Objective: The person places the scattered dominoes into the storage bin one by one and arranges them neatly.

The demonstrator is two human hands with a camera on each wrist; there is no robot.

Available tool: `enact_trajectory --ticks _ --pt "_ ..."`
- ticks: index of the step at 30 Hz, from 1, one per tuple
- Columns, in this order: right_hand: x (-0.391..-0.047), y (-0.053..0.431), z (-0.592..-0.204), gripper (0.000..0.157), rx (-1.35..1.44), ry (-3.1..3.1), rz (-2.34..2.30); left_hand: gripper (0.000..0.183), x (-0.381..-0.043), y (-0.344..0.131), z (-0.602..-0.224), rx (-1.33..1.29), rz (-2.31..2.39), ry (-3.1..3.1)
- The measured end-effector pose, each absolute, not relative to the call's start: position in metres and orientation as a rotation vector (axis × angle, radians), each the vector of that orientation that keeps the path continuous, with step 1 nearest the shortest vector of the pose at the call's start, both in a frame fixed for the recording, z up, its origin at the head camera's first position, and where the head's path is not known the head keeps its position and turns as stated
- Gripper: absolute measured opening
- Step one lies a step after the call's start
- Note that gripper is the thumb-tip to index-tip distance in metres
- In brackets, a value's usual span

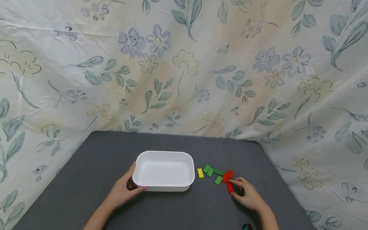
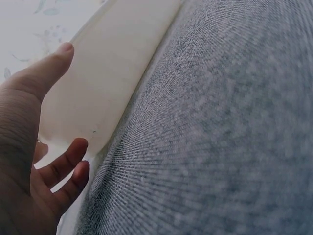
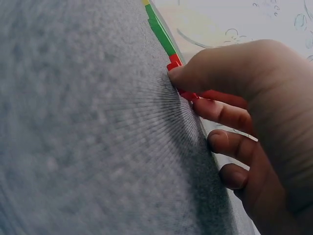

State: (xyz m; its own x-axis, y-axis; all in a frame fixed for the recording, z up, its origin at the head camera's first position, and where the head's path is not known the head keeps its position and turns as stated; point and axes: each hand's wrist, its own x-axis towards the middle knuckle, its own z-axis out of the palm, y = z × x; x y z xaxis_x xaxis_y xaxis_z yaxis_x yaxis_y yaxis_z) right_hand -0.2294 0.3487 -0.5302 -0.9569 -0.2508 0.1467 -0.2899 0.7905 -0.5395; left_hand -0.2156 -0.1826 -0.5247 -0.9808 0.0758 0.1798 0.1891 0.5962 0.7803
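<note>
A white rectangular container (image 1: 163, 188) stands on the grey cloth. My left hand (image 1: 123, 188) holds its front left corner, thumb along the front wall and fingers at the left side. In the left wrist view, the thumb lies against the container wall (image 2: 105, 73). Right of the container lie small flat blocks: a yellow block (image 1: 200, 173), several green blocks (image 1: 218, 180) and red blocks (image 1: 225, 178). My right hand (image 1: 248, 194) pinches the nearest red block (image 1: 230, 188) between thumb and index finger, low at the cloth. In the right wrist view, the fingers partly hide the red pieces (image 3: 173, 65).
The dark grey cloth (image 1: 184, 210) covers the table. A floral curtain (image 1: 184, 80) hangs behind it and at both sides. A small black and green object (image 1: 246, 226) shows at the bottom edge, near the right forearm.
</note>
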Motion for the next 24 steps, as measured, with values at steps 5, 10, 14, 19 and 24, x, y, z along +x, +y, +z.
enact_trajectory --ticks 5,10,14,19,24 --pt "-0.23 0.3494 -0.5328 0.049 0.397 -2.874 0.898 0.115 -0.2154 -0.1835 -0.5264 -0.212 -1.357 -2.692" --pt "-0.2306 0.351 -0.5334 0.049 0.287 -2.872 0.935 0.111 -0.218 -0.1828 -0.5279 -0.224 -1.383 -2.672" --pt "-0.2302 0.3522 -0.5343 0.05 0.211 -2.87 0.947 0.109 -0.2196 -0.1816 -0.5288 -0.242 -1.401 -2.659" --pt "-0.2306 0.3531 -0.5351 0.047 0.189 -2.862 0.955 0.109 -0.2206 -0.1806 -0.5281 -0.241 -1.387 -2.663" --pt "-0.2296 0.3541 -0.5351 0.045 0.212 -2.837 0.957 0.109 -0.2209 -0.18 -0.5262 -0.257 -1.369 -2.659"
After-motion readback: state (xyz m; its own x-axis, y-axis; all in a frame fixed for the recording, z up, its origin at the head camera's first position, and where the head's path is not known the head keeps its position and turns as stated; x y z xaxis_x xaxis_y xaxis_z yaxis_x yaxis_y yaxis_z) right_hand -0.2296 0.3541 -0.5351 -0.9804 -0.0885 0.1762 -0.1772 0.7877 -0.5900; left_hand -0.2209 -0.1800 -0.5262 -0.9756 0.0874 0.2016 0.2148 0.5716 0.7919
